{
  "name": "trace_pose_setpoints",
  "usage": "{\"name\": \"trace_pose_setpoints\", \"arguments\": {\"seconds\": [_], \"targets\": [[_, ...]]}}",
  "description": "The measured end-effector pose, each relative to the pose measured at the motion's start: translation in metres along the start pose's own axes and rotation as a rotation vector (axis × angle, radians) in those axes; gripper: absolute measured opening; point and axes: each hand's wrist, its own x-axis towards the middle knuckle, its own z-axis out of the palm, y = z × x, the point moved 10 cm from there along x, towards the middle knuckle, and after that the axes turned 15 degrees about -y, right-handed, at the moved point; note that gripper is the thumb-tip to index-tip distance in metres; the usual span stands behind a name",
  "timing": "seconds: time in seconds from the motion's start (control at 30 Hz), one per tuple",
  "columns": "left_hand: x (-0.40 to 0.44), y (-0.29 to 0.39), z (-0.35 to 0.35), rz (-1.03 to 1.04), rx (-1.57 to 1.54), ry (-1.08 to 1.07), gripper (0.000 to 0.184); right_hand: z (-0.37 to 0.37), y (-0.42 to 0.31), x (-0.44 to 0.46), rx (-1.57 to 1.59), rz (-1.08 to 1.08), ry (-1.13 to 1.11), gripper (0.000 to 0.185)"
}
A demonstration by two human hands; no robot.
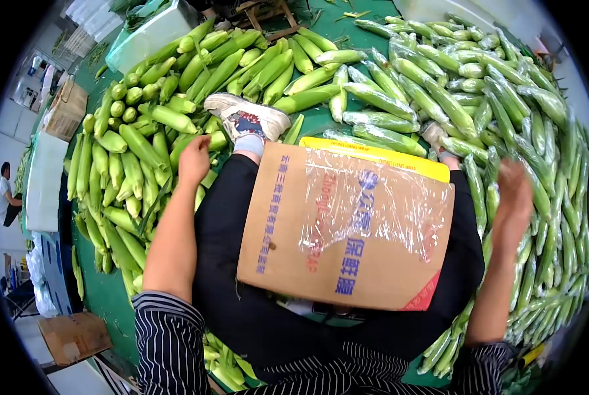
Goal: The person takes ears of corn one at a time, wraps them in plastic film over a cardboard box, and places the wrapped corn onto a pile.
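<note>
On my lap rests a cardboard box (pixel 294 224) with clear cling film stretched over its top and a yellow strip (pixel 380 158) along the far edge. My left hand (pixel 195 158) is at the near side of a pile of unwrapped green corn ears (pixel 136 148). Its fingers are bent down and partly hidden, so whether they grip an ear is unclear. Over on the right, my right hand (pixel 515 194) is smeared by motion above corn ears wrapped in clear film (pixel 439 99). Nothing can be made out in it.
Wrapped ears are heaped along the whole right side on a green floor (pixel 103 289). A white foam box (pixel 153 39) stands behind the unwrapped pile. Cardboard boxes (pixel 76 337) and a seated person (pixel 8 195) are at the left. My shoe (pixel 245 118) touches the corn.
</note>
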Motion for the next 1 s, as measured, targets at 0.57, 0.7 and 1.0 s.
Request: {"name": "trace_pose_setpoints", "arguments": {"seconds": [0.57,0.7,1.0], "targets": [[0.021,-0.044,0.009,-0.195,0.411,-0.104,0.061,0.119,0.017,-0.132,-0.597,0.107,-0.226,0.032],[0.008,0.021,-0.066,0.195,-0.219,0.234,0.067,0.099,-0.010,-0.144,-0.756,-0.119,-0.094,0.053],[-0.205,0.394,0.122,0.739,0.161,-0.437,0.059,0.118,-0.001,-0.134,-0.776,-0.138,-0.490,0.026]]}}
